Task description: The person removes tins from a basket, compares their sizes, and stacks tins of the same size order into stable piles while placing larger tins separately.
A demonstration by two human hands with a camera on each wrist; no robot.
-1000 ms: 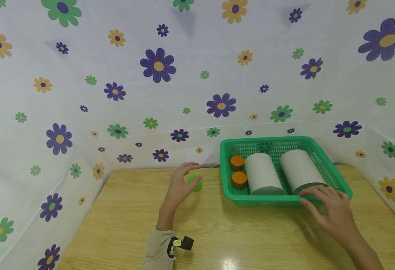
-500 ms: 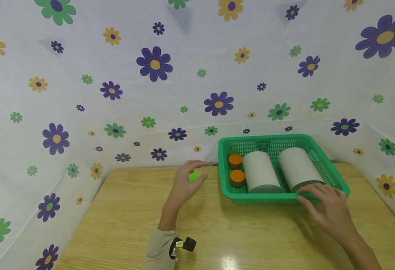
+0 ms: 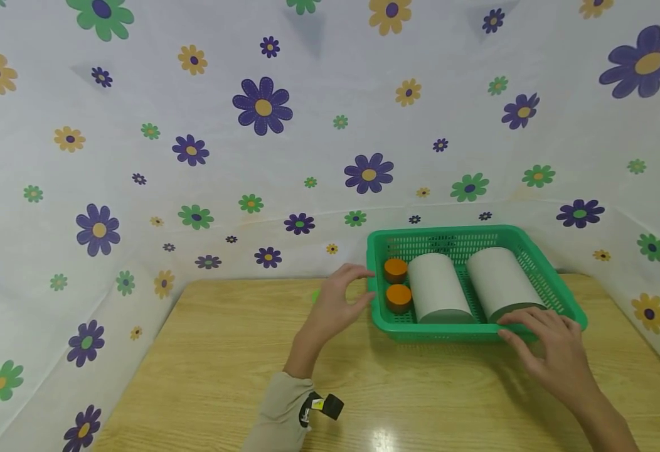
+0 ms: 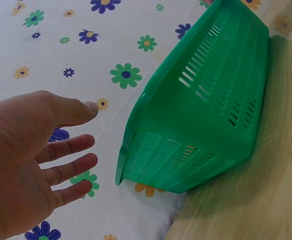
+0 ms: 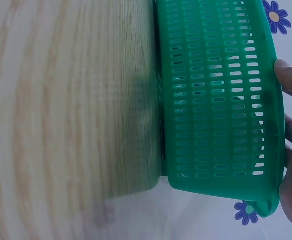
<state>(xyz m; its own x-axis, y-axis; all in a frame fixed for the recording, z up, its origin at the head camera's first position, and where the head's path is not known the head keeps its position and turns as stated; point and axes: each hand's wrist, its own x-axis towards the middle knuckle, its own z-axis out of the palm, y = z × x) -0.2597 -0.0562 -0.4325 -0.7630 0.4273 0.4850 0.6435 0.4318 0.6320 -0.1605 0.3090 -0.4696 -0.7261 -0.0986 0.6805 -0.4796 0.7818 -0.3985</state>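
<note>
A green plastic basket stands on the table. Two white cylinders, one on the left and one on the right, lie in it. Beside them sit two orange round pieces, one farther back and one nearer. My left hand, thumb and fingers spread apart, is at the basket's left side; in the left wrist view a gap separates that hand from it. With thumb outside and fingers over the front rim, my right hand grips the basket. A bright green object is mostly hidden behind my left hand.
The wooden table carries the basket near its back edge. A white cloth with printed flowers hangs behind the table and along both sides. A black wrist camera is strapped over my left sleeve.
My left hand has moved right, from around the bright green object to the basket's left rim, leaving that object behind on the table. My right hand has stayed at the front rim.
</note>
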